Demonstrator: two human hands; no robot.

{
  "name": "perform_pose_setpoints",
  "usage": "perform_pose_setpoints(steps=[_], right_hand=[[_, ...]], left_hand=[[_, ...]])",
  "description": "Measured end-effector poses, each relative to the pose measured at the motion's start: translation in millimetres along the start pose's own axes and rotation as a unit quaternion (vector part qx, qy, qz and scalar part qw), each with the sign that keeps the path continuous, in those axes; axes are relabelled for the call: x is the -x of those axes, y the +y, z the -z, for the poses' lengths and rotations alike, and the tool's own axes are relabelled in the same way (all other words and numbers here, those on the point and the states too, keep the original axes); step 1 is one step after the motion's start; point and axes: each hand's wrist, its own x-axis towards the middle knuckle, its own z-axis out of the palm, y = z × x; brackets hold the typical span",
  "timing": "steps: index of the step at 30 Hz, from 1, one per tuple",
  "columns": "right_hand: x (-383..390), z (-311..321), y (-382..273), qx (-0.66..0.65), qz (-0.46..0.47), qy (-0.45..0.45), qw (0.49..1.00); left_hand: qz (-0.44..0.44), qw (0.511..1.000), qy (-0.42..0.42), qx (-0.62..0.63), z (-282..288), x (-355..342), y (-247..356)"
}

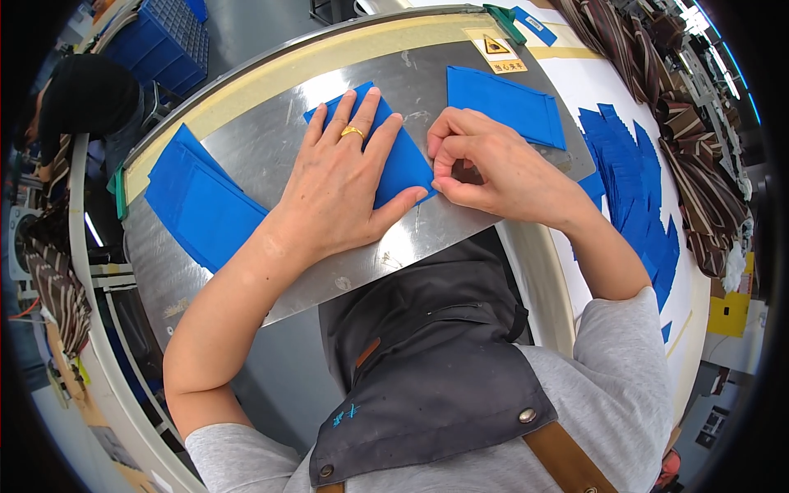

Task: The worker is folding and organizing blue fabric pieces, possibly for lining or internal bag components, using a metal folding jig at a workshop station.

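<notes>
My left hand (339,185) lies flat with its fingers stretched out, pressing a blue fabric piece (401,164) onto a shiny metal plate (259,135). A gold ring shows on one finger. Part of the piece is hidden under that hand. At the piece's right corner, the thumb and fingers of my right hand (505,168) are pinched together on its edge. Several folded blue pieces (201,201) lie overlapping to the left, next to my left forearm. Another flat blue piece (505,107), with folded edges, rests beyond my right hand.
On the white table to the right lies a spread heap of blue strips (629,181). Brown striped fabric (699,181) runs along its far side. A warning label (495,51) and green clamp (505,25) sit at the plate's far edge. A blue crate (164,45) and another person (90,94) are at upper left.
</notes>
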Motion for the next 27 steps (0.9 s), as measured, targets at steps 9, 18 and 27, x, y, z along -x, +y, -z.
perform_pose_setpoints(steps=[9, 18, 27], right_hand=[[1, -1, 4, -0.016, -0.008, -0.006, 1.0], [22, -10, 22, -0.213, -0.024, 0.063, 0.975], [33, -22, 17, -0.037, 0.105, 0.123, 0.986]], left_hand=[[-0.035, 0.999, 0.031, -0.002, 4, -3, 1], [-0.079, 0.975, 0.046, 0.205, 7, -8, 0], [-0.054, 0.974, -0.025, 0.22, 17, -14, 11]])
